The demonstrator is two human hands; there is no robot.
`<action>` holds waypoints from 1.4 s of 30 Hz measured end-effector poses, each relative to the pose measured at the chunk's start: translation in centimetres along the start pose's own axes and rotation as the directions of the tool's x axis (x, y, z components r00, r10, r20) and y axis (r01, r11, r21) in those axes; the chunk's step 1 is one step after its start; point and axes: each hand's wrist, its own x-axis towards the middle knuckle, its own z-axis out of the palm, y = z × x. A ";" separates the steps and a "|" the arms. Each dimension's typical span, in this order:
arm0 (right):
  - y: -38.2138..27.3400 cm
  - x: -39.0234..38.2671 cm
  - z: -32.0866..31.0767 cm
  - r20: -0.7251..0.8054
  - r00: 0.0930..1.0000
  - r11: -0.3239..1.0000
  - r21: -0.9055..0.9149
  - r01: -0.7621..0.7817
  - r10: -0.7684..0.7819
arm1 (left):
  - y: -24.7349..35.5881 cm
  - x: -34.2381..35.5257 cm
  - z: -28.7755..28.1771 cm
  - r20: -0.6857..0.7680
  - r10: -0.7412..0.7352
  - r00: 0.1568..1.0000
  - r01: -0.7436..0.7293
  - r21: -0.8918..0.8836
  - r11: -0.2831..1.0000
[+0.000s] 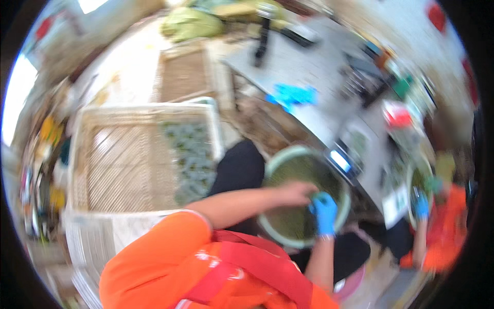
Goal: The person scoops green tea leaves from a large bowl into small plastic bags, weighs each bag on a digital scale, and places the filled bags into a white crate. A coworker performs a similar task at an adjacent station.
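Observation:
A round pale green basin (265, 219) stands between my knees, with loose dark green bits (288, 219), perhaps tea leaves, in it. Above its middle, my bare left hand (298, 193) comes in from the left with its fingers drawn together. My right hand (324, 212), in a blue glove, meets it there with fingers bent. A small greenish bit shows where the fingertips meet, too blurred to name. On my left lies a large pale crate with a woven mat surface (121, 165); several small clear packets with green contents (191, 159) cover its right side.
A scale with a lit display (340, 160) sits at the grey table's (321, 67) near edge, beyond the basin. Blue gloves (293, 95) and a black torch-like object (263, 38) lie on the table. A co-worker in orange (445, 226) works at another basin on the right.

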 end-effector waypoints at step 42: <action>-0.2 -5.6 0.2 -0.028 0.986 0.878 0.459 -0.136 0.167 | 3.1 -4.9 -0.6 0.061 0.301 0.952 -0.307 0.230 0.924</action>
